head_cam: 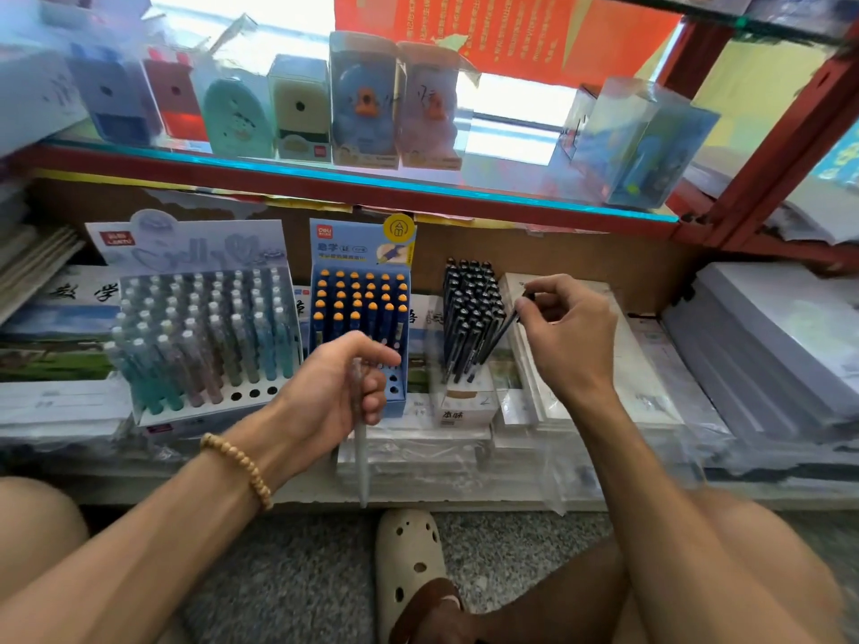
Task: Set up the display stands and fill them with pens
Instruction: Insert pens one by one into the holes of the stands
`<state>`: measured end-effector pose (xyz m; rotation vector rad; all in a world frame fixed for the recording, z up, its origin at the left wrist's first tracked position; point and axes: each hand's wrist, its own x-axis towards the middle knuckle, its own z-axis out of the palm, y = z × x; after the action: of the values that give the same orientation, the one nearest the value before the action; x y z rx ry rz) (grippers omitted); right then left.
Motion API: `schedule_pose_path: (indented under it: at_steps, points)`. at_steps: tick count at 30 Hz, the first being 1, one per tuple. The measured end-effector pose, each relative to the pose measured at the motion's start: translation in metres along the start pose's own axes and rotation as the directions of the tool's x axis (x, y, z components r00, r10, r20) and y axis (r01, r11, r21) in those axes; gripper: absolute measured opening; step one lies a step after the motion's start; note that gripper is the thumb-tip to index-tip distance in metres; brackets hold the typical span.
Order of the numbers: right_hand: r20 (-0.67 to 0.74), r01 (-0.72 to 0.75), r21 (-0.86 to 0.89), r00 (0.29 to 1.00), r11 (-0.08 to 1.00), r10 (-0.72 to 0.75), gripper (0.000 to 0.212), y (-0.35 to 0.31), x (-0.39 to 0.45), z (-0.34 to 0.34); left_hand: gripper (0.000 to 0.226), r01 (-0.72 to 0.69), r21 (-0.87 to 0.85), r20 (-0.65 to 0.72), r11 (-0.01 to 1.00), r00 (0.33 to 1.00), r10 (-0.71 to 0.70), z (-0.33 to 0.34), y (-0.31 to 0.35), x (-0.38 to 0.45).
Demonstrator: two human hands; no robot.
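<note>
**Three stands up, last slots left to fill**

My right hand (564, 327), right of centre in the frame, pinches a dark pen (509, 320) by its top between thumb and fingertips, the pen slanting down toward the right edge of the black pen stand (469, 318). That stand looks packed; the pen's tip seems to be going in at its right side, though I cannot see the hole itself.

My left hand (339, 388), at centre, has its fingers curled round a pale translucent pen (359, 439) that hangs tip-down below the palm. It sits in front of the lower edge of the blue stand (360, 327) with orange-capped pens, which has several holes open in its front rows.

Further left, the pastel stand (204, 337) holds rows of light blue, green and pink pens, with three empty holes showing along its front right row. The pale pen in my left hand looks like a match for those, so I judge it belongs there.

By my reading the stands are all set up with backing cards raised, and filling is nearly done: a few gaps in the pastel and blue stands remain.

All three rest on wrapped stacks of paper and notebooks on the lower shelf (418, 457). Boxed pencil sharpeners (297, 109) line the glass shelf across the top of the frame.
</note>
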<state>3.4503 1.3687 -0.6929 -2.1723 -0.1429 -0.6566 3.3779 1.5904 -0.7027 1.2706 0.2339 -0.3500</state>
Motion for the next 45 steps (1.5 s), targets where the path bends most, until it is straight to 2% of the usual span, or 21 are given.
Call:
schedule_pose_path:
  at_steps: [2, 5, 12, 17, 20, 24, 26, 28, 30, 32, 34, 38, 41, 45]
  points:
    - [0.019, 0.017, -0.033, 1.0, 0.999, -0.016, 0.011, 0.002, -0.001, 0.004, 0.035, -0.001, -0.073, 0.022, 0.997, 1.0, 0.003, -0.001, 0.002, -0.001]
    - [0.067, 0.048, -0.089, 0.997, 0.995, -0.042, 0.012, 0.004, -0.003, 0.01, 0.046, -0.004, -0.046, -0.009, 0.999, 1.0, 0.003, -0.002, 0.001, 0.0]
    - [0.188, 0.128, -0.149, 0.977, 0.981, -0.099, 0.013, 0.015, -0.008, 0.02, 0.044, -0.03, 0.041, -0.022, 0.999, 0.999, 0.031, -0.006, 0.0, -0.004]
    - [0.148, 0.25, -0.279, 0.965, 0.927, -0.216, 0.015, 0.021, -0.017, 0.022, 0.04, -0.108, 0.007, -0.093, 0.994, 0.99, 0.108, -0.008, 0.003, -0.008]
    - [0.162, 0.331, -0.37, 0.943, 0.868, -0.29, 0.017, 0.021, -0.028, 0.022, 0.049, -0.127, 0.006, -0.106, 0.992, 0.986, 0.127, -0.008, 0.003, -0.01]
    - [0.109, 0.299, -0.403, 0.954, 0.865, -0.279, 0.017, 0.018, -0.026, 0.018, 0.05, -0.165, 0.023, -0.098, 0.986, 0.981, 0.166, -0.009, 0.002, -0.012]
    - [0.065, 0.286, -0.355, 0.957, 0.89, -0.281, 0.018, 0.006, -0.026, 0.019, 0.048, -0.175, 0.038, -0.085, 0.984, 0.98, 0.178, -0.009, 0.001, -0.013]
    - [0.093, 0.284, -0.206, 0.958, 0.936, -0.271, 0.013, -0.014, -0.027, 0.02, 0.047, -0.186, 0.055, -0.068, 0.981, 0.979, 0.19, -0.01, 0.002, -0.015]
    - [0.269, 0.191, 0.031, 0.944, 0.981, -0.192, 0.008, -0.036, -0.029, 0.022, 0.046, -0.2, 0.07, -0.067, 0.977, 0.976, 0.205, -0.012, 0.002, -0.017]
    - [0.485, 0.016, 0.23, 0.865, 0.973, -0.129, 0.008, -0.055, -0.031, 0.027, 0.045, -0.21, 0.072, -0.077, 0.975, 0.974, 0.215, -0.016, 0.002, -0.02]
    - [0.573, -0.066, 0.328, 0.807, 0.942, -0.143, 0.012, -0.066, -0.033, 0.033, 0.043, -0.216, 0.067, -0.087, 0.974, 0.971, 0.222, -0.021, 0.001, -0.022]
    - [0.62, -0.164, 0.405, 0.772, 0.899, -0.139, 0.007, -0.079, -0.031, 0.048, 0.033, -0.233, 0.092, -0.133, 0.968, 0.96, 0.244, -0.033, 0.001, -0.027]
    - [0.573, -0.222, 0.455, 0.815, 0.862, -0.093, 0.004, -0.089, -0.021, 0.053, 0.016, -0.24, 0.241, -0.173, 0.94, 0.943, 0.285, -0.045, -0.002, -0.035]
    - [0.542, -0.237, 0.484, 0.837, 0.842, -0.076, 0.006, -0.105, -0.016, 0.064, 0.011, -0.231, 0.395, -0.176, 0.889, 0.931, 0.321, -0.063, -0.006, -0.048]
